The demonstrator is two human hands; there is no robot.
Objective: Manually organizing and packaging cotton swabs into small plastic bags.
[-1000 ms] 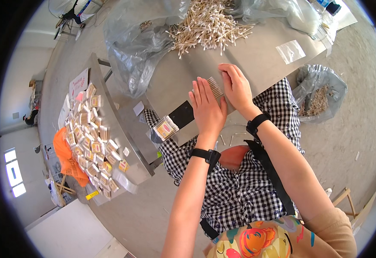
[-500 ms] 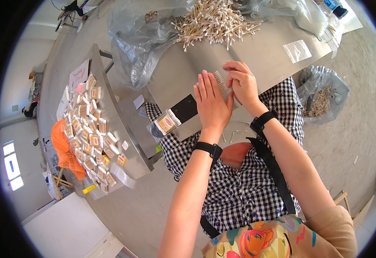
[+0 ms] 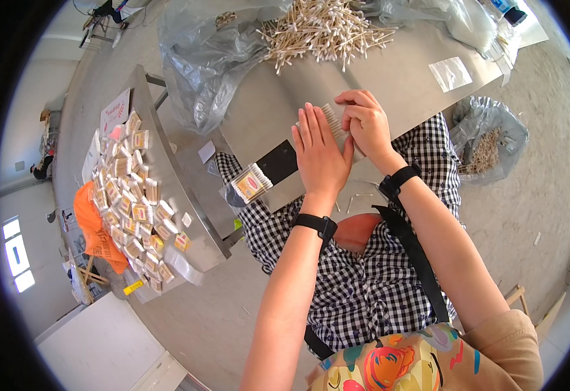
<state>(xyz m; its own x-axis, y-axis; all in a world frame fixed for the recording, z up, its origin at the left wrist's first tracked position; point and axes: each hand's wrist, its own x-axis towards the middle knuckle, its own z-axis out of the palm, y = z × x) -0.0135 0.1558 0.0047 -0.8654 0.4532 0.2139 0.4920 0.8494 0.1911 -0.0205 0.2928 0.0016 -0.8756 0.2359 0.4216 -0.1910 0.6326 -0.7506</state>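
Note:
My left hand (image 3: 322, 159) lies flat, fingers stretched out and together, over a row of cotton swabs (image 3: 330, 118) on the metal table. The swabs lie side by side, and the palm hides part of the row. At the row's right end is my right hand (image 3: 368, 128), its fingers curled in and its thumb mostly hidden. Whatever those fingers hold is too covered to make out. Left of my left hand, a black strip (image 3: 277, 164) runs along the table. A filled pack of swabs with a yellow and red label (image 3: 251, 185) sits at its outer end.
A loose heap of swabs (image 3: 327, 34) lies at the far side beside a clear plastic bag (image 3: 197, 72). Many filled packs (image 3: 128, 202) cover the side table at left, near an orange bag (image 3: 96, 228). A plastic-lined bin (image 3: 493, 156) with swabs stands at right.
Both hands keep nearly the same place and pose. The right hand has shifted very slightly up and left, and the whole view has tilted a little.

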